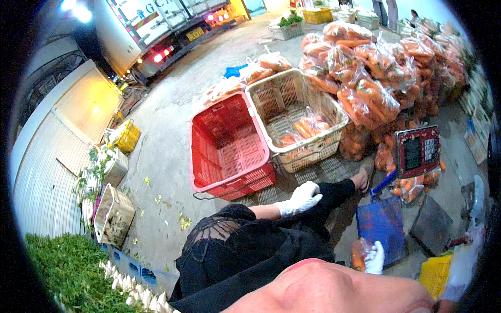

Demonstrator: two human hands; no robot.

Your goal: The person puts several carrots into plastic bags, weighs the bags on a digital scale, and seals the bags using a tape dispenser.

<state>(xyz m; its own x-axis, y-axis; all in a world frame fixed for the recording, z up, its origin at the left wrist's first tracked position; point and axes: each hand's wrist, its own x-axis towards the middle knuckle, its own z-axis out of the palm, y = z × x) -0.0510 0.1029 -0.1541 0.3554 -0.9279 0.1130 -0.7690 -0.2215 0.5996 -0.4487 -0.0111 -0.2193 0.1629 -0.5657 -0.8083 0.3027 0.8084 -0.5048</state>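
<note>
Hands apart: right hand clamped on carrot bag, upright beside blue scale; left hand empty on knee.

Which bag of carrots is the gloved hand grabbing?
Find the big carrot pile, then the blue scale platform near the person's legs. The right hand grips a small carrot bag at its near edge, alone, away from the pile.

1. The scene is lit by artificial light at night; the far left sky is dark.
2. A lamp at far left flares white, and the truck's red tail lights bloom.
3. The concrete floor is evenly bright, with soft shadows under the red crate.
4. Fisheye bending curves the left wall; black vignette rings the rim.
5. The near bottom edge is blurred.
</note>
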